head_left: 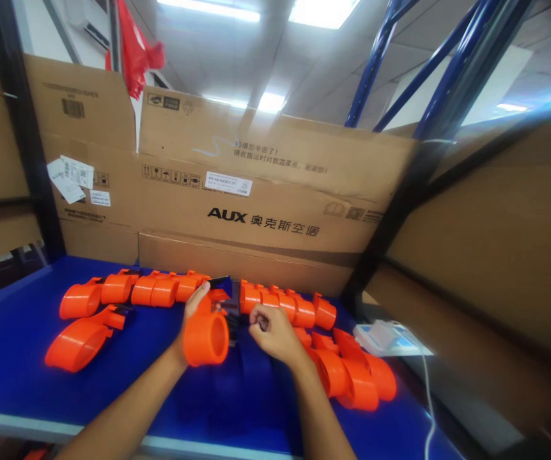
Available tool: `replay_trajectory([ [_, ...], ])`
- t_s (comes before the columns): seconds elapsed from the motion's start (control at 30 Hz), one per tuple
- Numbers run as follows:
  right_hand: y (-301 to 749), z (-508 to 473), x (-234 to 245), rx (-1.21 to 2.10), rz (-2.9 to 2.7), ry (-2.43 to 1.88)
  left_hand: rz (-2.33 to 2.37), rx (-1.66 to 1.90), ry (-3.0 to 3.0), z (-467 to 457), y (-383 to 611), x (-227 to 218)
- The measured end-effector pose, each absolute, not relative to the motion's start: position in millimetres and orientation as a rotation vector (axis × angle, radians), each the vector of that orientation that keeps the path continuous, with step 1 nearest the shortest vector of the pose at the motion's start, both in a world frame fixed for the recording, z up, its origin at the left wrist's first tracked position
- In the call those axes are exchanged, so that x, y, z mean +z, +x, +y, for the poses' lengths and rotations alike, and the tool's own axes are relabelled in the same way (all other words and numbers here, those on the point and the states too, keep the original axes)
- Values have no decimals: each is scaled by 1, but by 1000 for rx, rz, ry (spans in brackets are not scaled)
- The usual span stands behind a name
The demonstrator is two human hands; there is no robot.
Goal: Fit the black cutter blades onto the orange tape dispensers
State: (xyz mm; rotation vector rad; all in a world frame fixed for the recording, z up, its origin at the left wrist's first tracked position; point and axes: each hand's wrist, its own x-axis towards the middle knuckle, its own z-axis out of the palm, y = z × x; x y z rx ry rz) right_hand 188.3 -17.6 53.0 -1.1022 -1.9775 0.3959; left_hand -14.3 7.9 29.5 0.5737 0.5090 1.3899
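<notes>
My left hand [190,319] is closed around an orange plastic ring-shaped part [197,340], its round opening facing right. A dark flat piece [220,285] shows at the upper end of this part, above my fingertips. Just to the right, my right hand [275,333] has its fingers curled into a pinch, apart from the ring part. Whatever is between those fingers is too small or hidden to make out. Behind the two hands, a dark box-like object [230,300] is partly covered by the held part.
More orange ring parts stand in a back-left row [153,289], a back-right row [287,303] and a front-right group [352,377]. One lies at left [78,344]. A white device [393,338] with a cable sits beside the blue tabletop [126,390]. Cardboard [261,191] walls the back.
</notes>
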Motion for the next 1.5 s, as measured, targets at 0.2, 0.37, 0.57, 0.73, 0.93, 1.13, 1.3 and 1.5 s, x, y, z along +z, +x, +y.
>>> replay_trajectory([
  [0.2, 188, -18, 57, 365, -2016, -1085, 553, 1500, 662, 4, -12, 34],
  [0.37, 188, -16, 58, 319, -1960, -1087, 588, 1560, 767, 3, -8, 37],
  [0.57, 180, -20, 60, 249, -1857, -1008, 641, 1571, 920, -5, -3, 41],
  [0.73, 174, -21, 56, 156, -1854, -1005, 625, 1594, 1152, -12, 2, 41],
  [0.93, 168, -21, 47, 42, -1808, -1004, 615, 1543, 1201, -14, 5, 39],
  [1.13, 162, -23, 47, -31, -1790, -1003, 632, 1453, 1211, -12, 6, 38],
  [1.3, 164, -22, 47, -22, -1824, -1001, 694, 1438, 1189, -9, 6, 35],
  [1.5, 165, -18, 44, -17, -1888, -944, 766, 1436, 1183, -3, 3, 29],
])
